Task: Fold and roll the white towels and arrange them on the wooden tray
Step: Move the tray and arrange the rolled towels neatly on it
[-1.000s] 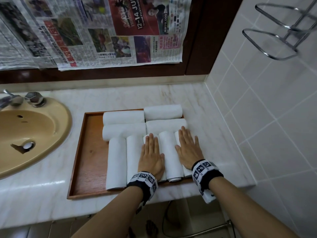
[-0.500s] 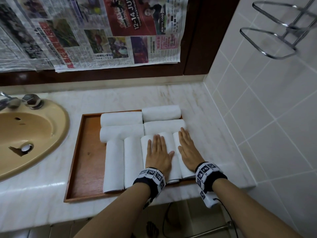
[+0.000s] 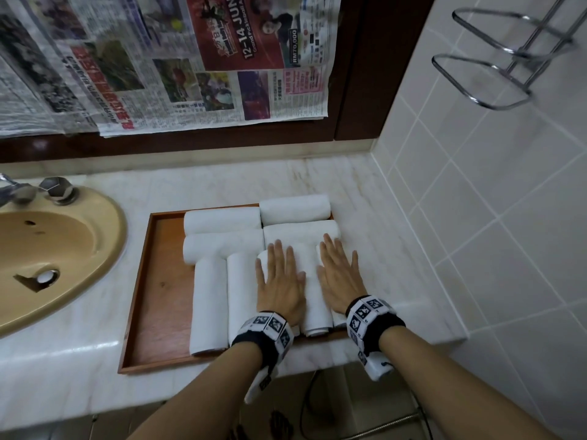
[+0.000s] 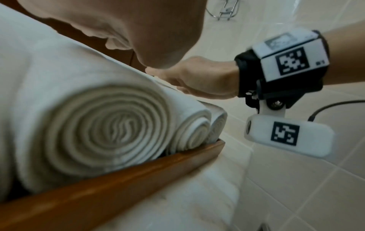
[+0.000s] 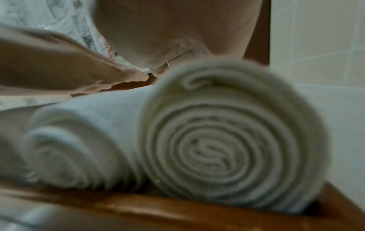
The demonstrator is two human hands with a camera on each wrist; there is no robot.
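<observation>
Hands: left hand (image 3: 279, 282) | right hand (image 3: 338, 274) | both flat, spread on rolled towels (image 3: 313, 300) | wooden tray (image 3: 155, 300)

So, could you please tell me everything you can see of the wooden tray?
The wooden tray is a shallow rectangle of reddish-brown, glossy wood with a low raised rim, lying flat on the marble counter right of the sink. Its left strip is bare; the rest holds nine rolled white towels, four crosswise at the back, five lengthwise in front. The left hand and right hand press flat on the front rolls. The far-right roll sits against the right rim.
</observation>
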